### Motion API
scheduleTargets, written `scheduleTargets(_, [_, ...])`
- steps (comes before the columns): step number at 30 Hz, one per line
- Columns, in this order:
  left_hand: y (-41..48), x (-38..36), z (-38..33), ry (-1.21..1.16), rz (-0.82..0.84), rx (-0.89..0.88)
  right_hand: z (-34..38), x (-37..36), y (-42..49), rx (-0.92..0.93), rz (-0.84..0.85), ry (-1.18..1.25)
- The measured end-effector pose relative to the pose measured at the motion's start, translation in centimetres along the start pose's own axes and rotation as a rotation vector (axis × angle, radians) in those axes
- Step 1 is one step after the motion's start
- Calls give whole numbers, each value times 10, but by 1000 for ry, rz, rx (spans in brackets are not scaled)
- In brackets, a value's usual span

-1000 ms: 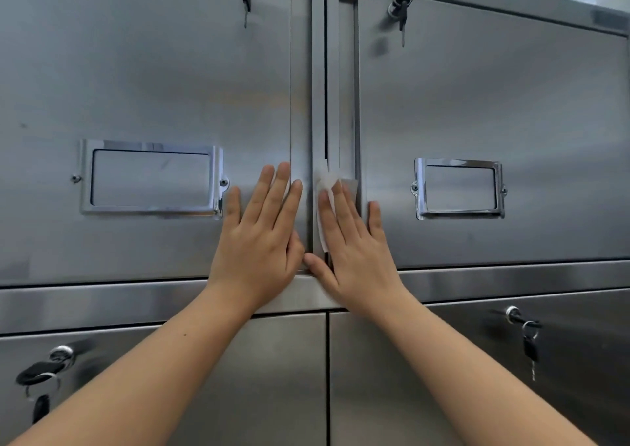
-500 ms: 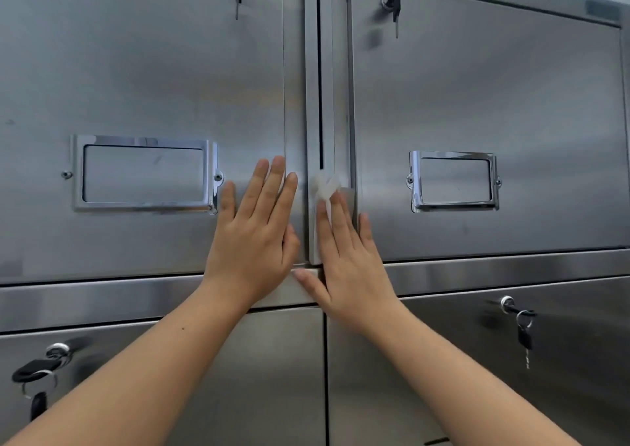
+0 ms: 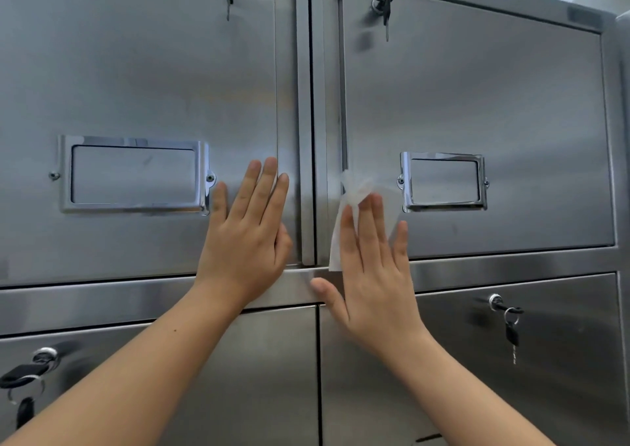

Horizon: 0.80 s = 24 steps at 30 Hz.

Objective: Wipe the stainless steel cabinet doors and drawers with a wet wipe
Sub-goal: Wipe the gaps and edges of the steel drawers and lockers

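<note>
Brushed steel fills my view, and the centre post (image 3: pixel 308 122) between the two upper doors is my marker. Far left of the post and lower down, a black-headed key (image 3: pixel 24 374) hangs in a lock. Left of the post, the left door (image 3: pixel 136 70) carries a chrome label frame (image 3: pixel 133 174). Just left of the post my left hand (image 3: pixel 245 237) lies flat on that door, fingers straight, grasping nothing. Just right of the post the wet wipe (image 3: pixel 356 190) is pressed against the right door (image 3: pixel 477 105) under the straight fingers of my right hand (image 3: pixel 375 268), thumb spread out below the post's foot. Further right of the post sits a second label frame (image 3: pixel 443 182), and lower down another key (image 3: pixel 509 323) hangs
</note>
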State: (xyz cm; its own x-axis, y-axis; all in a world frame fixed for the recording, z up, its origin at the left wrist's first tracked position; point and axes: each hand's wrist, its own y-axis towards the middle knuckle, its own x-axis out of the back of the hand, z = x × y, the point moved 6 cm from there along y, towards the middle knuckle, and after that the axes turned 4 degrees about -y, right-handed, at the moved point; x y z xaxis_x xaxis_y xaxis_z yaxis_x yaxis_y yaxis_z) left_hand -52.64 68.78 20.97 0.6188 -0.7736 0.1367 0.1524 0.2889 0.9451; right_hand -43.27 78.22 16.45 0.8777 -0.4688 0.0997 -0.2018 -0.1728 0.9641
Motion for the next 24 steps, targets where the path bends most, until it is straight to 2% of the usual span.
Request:
scheduleTargets(4, [1,0,0,16,-8,-9,-1,-28,7,-2,303,132])
scheduleTargets(6, [0,0,0,21,-17,-13,-3,-41,10,-2,372,132])
scheduleTargets(12, [0,-2,0,15,-5,-12,8,-40,-9,-64,332,182])
scheduleTargets(17, [0,-1,0,15,-4,-14,4,-41,2,-62,347,104])
scheduleTargets(24, [0,-1,1,17,-4,-6,6,-41,11,-85,235,170])
